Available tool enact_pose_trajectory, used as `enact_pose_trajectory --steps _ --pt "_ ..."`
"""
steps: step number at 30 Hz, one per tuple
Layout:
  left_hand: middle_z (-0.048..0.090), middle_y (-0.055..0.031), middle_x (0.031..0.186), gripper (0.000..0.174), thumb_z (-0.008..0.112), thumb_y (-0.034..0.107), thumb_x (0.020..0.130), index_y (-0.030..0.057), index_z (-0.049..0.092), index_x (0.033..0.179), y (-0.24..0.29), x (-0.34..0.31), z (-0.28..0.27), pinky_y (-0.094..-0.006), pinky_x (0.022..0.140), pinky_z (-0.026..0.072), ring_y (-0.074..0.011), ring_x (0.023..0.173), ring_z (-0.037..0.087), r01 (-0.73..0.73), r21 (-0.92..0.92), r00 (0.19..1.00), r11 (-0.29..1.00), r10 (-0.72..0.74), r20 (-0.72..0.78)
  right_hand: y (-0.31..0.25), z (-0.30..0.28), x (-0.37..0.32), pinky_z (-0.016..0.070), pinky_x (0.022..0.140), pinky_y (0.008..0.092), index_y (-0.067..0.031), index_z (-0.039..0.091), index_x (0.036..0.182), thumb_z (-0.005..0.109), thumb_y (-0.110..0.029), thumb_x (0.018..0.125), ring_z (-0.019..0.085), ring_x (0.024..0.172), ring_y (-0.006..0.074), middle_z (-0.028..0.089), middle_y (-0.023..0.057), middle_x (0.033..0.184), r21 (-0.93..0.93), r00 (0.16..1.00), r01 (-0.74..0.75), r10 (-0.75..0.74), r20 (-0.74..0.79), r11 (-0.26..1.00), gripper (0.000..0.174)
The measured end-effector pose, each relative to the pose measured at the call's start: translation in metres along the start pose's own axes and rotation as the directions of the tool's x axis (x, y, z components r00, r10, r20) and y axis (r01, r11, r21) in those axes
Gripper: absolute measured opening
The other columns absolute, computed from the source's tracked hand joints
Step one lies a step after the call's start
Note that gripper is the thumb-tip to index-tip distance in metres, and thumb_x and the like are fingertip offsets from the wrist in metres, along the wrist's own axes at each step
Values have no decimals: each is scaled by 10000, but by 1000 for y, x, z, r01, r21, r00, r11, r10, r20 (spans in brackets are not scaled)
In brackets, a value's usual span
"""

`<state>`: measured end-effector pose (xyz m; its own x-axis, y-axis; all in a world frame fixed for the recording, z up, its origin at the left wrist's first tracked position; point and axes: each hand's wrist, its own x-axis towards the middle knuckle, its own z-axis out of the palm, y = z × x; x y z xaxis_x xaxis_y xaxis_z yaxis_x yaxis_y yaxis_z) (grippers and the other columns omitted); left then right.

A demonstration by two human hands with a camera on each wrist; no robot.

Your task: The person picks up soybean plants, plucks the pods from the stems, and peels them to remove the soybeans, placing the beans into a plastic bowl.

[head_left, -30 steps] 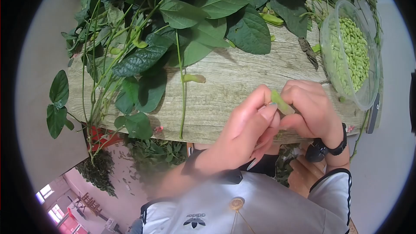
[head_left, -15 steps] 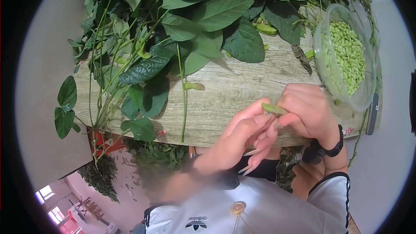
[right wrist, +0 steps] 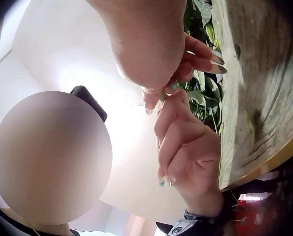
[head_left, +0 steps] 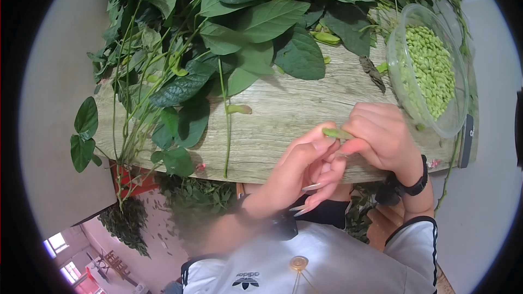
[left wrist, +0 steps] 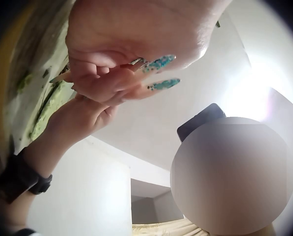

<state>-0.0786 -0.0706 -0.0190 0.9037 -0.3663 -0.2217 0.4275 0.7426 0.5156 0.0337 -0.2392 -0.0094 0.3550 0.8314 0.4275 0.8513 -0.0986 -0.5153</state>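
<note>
A green bean pod (head_left: pixel 336 134) is held between the two hands over the table's front edge in the head view. My left hand (head_left: pixel 306 158) pinches its left end between thumb and index finger, with the other long-nailed fingers curled below. At its right end, my right hand (head_left: pixel 378 133) grips the pod with thumb and bent fingers. Only a bit of the pod (right wrist: pixel 163 96) shows between the hands in the right wrist view. On a thin green stem left of the hands hangs another pod (head_left: pixel 239 109).
A clear plastic tub (head_left: pixel 393 79) of shelled green beans (head_left: pixel 430 68) stands at the right. Leafy bean stalks (head_left: pixel 245 22) cover the back and left of the wood-grain table (head_left: pixel 294 103). A dry curled leaf (head_left: pixel 372 73) lies near the tub. More leaves (head_left: pixel 124 220) lie on the floor.
The pod has turned from steeply slanted to nearly level between the hands. Both hands have shifted slightly left in the head view, and the left hand's lower fingers have spread.
</note>
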Motion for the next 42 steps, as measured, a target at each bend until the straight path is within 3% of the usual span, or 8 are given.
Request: enact_pose_trajectory --steps 4,6,31,34,37,39,40,42 --pt "404 -48 602 289 349 296 1007 26 447 1045 0 0 3 -239 289 299 -132 340 397 29 11 1000 1000 -29 -11 -2 -3 1 441 512 351 -58 557 766 718 -295 815 556 596 252 527 67 676 -67 999 -31 34 42 997 291" --pt "400 -45 595 320 347 310 1010 13 457 1061 2 0 7 -236 290 302 -127 338 389 5 52 997 999 -1 -75 -2 1 1 441 508 345 -69 536 738 731 -304 804 556 589 236 516 58 661 -21 999 -21 20 -38 1000 313" --pt "382 -53 566 267 384 315 1002 53 432 986 -7 5 2 -234 318 290 -134 362 371 -68 54 998 996 68 1 -2 2 -1 443 486 327 -90 537 725 701 -350 821 567 573 201 507 32 646 -91 999 17 -21 -37 996 322" --pt "382 -56 561 310 378 356 1023 58 410 947 -6 0 4 -238 319 288 -136 364 369 44 171 981 984 -10 -194 -2 1 -1 454 493 319 -90 571 749 708 -329 831 588 589 198 550 31 667 -83 999 36 -35 8 996 287" --pt "413 -59 633 284 373 328 1057 66 406 953 -10 -18 -12 -216 389 325 -111 425 369 -18 98 990 995 32 -141 1 4 2 492 559 340 -62 640 846 710 -278 853 624 665 227 617 55 754 130 997 -20 10 79 991 227" --pt "408 -65 608 291 372 322 1055 68 397 915 -10 -30 -21 -219 384 323 -114 416 358 -119 115 985 986 132 -113 4 17 14 529 651 364 -37 682 1013 686 -198 876 656 769 262 674 87 878 63 955 -164 175 -241 984 211" --pt "401 -67 587 303 374 325 1052 72 384 885 -10 -33 -26 -219 382 327 -119 411 362 -170 143 979 975 183 -85 10 22 20 529 651 364 -37 682 1013 686 -198 876 656 769 262 674 87 878 64 954 -166 177 -243 984 211" --pt "378 -60 551 323 378 337 1042 97 349 829 -10 -36 -24 -226 332 289 -124 369 352 -187 153 971 970 207 -122 24 29 32 543 718 394 -27 664 1159 654 -133 882 657 816 294 679 108 919 -261 967 -108 40 -250 959 297"
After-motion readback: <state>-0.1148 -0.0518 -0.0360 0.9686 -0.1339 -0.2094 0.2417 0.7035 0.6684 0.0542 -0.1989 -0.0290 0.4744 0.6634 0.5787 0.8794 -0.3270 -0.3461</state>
